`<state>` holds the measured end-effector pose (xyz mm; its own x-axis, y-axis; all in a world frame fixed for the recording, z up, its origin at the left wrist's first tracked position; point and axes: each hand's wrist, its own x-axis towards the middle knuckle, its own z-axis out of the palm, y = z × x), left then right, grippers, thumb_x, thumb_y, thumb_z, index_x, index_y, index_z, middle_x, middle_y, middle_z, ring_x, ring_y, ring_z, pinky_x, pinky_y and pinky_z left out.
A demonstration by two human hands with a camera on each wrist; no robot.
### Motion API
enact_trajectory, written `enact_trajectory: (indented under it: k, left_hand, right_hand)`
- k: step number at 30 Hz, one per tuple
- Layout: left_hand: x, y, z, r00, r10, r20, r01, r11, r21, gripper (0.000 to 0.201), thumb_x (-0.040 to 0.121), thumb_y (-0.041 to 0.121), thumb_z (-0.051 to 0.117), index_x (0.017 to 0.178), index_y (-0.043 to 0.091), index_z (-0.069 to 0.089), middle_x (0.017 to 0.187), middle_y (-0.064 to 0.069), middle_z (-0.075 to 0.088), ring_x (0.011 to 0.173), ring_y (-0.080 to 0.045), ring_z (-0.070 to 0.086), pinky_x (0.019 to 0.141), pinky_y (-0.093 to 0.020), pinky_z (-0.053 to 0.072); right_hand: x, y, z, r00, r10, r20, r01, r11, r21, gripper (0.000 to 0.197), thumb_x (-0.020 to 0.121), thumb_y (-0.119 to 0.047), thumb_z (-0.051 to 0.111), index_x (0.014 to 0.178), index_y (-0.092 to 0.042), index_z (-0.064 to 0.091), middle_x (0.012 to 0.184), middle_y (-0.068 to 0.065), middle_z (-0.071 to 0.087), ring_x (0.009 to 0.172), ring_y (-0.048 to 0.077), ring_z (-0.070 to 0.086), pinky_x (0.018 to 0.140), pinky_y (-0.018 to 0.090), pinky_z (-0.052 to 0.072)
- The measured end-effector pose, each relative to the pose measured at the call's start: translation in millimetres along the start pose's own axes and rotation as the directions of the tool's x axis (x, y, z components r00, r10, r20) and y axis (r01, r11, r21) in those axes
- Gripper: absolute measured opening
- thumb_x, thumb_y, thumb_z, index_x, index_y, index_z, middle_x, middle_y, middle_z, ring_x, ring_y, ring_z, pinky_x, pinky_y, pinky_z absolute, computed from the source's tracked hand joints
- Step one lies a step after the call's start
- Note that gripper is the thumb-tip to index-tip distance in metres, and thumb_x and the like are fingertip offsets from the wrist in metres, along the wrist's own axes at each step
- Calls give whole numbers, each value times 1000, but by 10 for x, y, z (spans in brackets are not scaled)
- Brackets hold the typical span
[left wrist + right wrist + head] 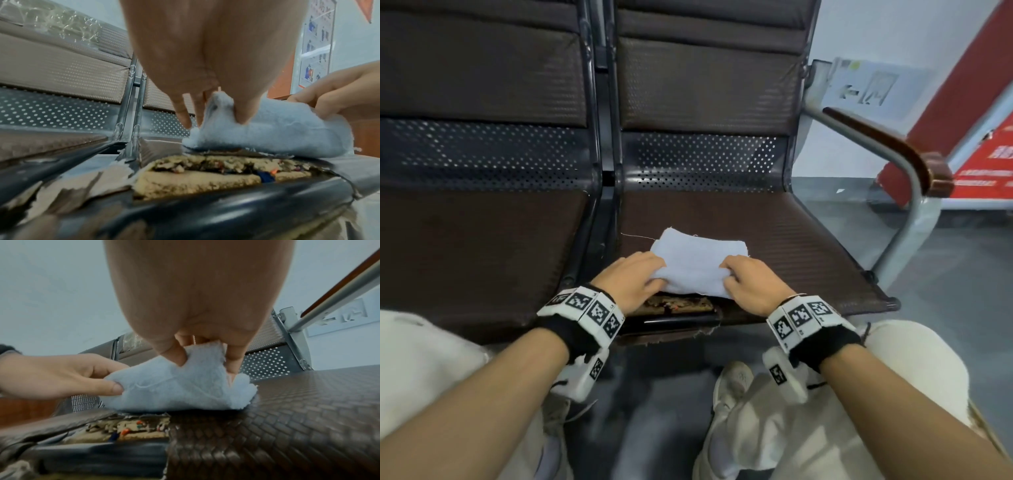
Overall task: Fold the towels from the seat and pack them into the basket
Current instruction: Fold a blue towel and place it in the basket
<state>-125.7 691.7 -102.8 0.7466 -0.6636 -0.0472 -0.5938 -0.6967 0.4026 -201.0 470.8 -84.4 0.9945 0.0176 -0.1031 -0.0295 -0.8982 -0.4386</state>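
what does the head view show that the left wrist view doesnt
Only the head view shows the wooden armrest on the right, the marker bands on both wrists, the person's legs and shoes, and the towel's flat far part. Only the left wrist view shows the left thumb and fingers pinching the towel's near edge from below, the torn foam up close, and a wall poster. Both show the left hand, the right hand, the towel and the brown seat. No basket appears in either.

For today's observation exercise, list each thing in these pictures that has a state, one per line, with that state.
towel: partly folded, lying on the seat, near edge gripped at both ends
left hand: pinching the towel's left end
right hand: pinching its right end
seat: cover torn at the front edge, padding exposed
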Motion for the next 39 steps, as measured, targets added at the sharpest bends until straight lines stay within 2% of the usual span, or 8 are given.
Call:
enact_trajectory:
  k: [5,9,13,18,22,29,34,39]
  left_hand:
    - [19,12,-52,973,-129,-193,63,947,-316,10,85,20,53,78,16,59,76,2,62,74,-19,57,67,-36,47]
    - [100,36,-24,886,-295,-358,62,840,-539,8,85,27,62,91,22,64,84,8,65,78,-7,57,65,-22,40]
    - [261,-24,-10,844,-394,-364,100,782,-615,16,86,34,64,96,22,62,85,12,63,80,0,55,64,-16,38]
    - [594,-200,-19,823,-472,-318,219,778,-589,27,87,33,63,96,8,64,88,-12,66,86,-26,59,71,-33,43]
    - [828,-365,47,807,-539,-242,335,755,-564,37,86,35,63,93,-1,62,84,-18,61,78,-26,52,65,-33,39]
    - [918,-411,199,684,-691,-234,376,609,-698,40,75,42,74,102,14,66,91,6,60,87,-13,54,75,-23,37]
    - [778,-384,176,774,-630,-59,427,590,-685,51,72,33,78,116,11,63,112,0,67,101,-18,62,89,-31,49]
    - [516,-213,113,784,-619,-49,449,620,-644,48,75,23,76,118,11,57,118,-8,63,104,-22,59,83,-29,46]
  right_hand:
    - [-19,97,-21,997,38,72,-40,999,15,55,74,-32,79,121,-18,54,114,-3,56,103,15,51,85,25,38]
    - [78,167,-9,967,195,-163,-148,954,262,41,80,-23,73,117,-20,55,116,1,61,108,19,55,83,23,38]
    - [257,205,-2,946,269,-181,-176,895,410,35,84,-25,69,116,-18,55,108,-4,59,103,15,55,80,24,39]
    - [639,255,48,901,382,-206,-246,841,482,41,85,-31,67,119,-15,51,108,-2,54,99,14,50,81,26,38]
    - [881,355,147,851,504,-147,-383,787,485,47,84,-39,68,117,-12,51,113,3,56,93,13,47,77,24,36]
    - [898,406,236,778,583,-235,-509,804,309,54,78,-54,67,104,-9,55,112,9,61,99,24,55,85,32,40]
    - [771,384,208,788,613,-59,-613,790,26,70,83,-71,39,116,-13,63,125,9,58,120,33,48,102,48,25]
    - [550,198,79,875,482,40,-425,728,537,57,91,-45,55,125,0,49,123,11,57,116,29,54,97,39,41]
